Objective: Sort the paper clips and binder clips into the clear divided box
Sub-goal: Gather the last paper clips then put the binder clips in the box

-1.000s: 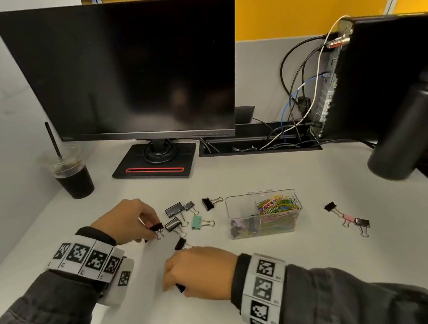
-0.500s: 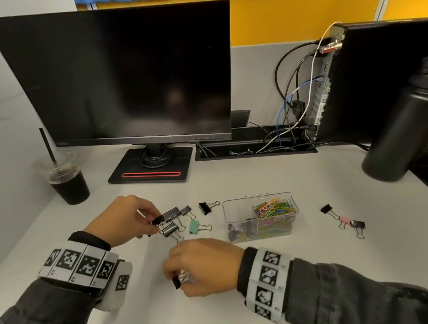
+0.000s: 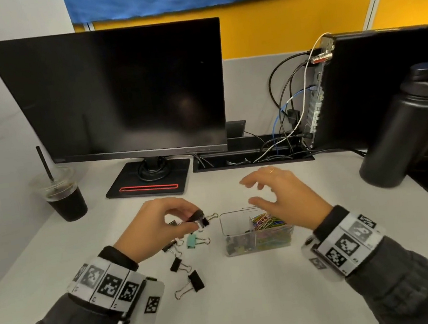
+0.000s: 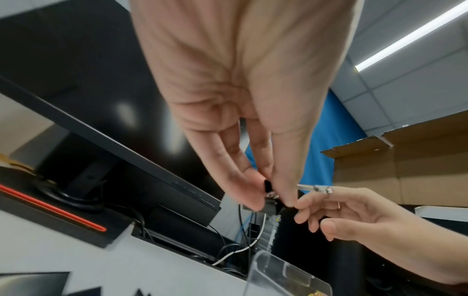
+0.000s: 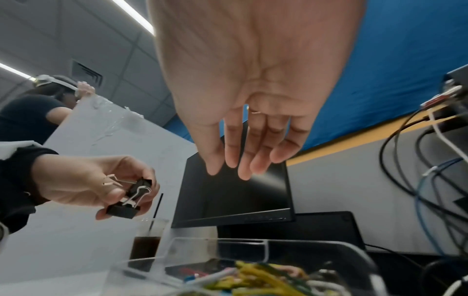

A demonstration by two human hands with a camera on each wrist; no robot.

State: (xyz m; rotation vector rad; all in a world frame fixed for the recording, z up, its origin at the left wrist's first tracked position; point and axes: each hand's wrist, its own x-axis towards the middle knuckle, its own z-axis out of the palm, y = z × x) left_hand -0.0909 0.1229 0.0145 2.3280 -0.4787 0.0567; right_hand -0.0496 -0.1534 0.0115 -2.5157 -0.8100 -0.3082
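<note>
Two black binder clips [image 5: 131, 197] sit pinched together in the left hand [image 3: 161, 227], thumb against fingertips, lifted off the desk [image 3: 253, 306] at about 9 o'clock from the clear divided box [image 3: 256, 231]. My guess is that they are carried as a pair to save a trip, and held by their black bodies so the wire handles hang free. The wrist is bent so the fingers point toward the box, which suggests the next drop goes into its left compartment; that cell holds dark pieces low down, though they are too blurred to name.

The right hand [image 3: 279, 194] hovers above the box's right half and far edge with fingers spread and relaxed, gripping nothing, palm turned down. It looks as if it has nothing more to let go of, or is simply waiting clear of the opening.

Coloured paper clips [image 3: 267, 221] fill the right compartment, heaped near the rim, so that sort seems largely done.

Several loose clips lie at 8 to 9 o'clock from the box: a mint-green binder clip [image 3: 193, 242] just beside it, and black binder clips [image 3: 193, 285] nearer the person. These I judge are what is left to gather, all within the left hand's easy reach.
</note>
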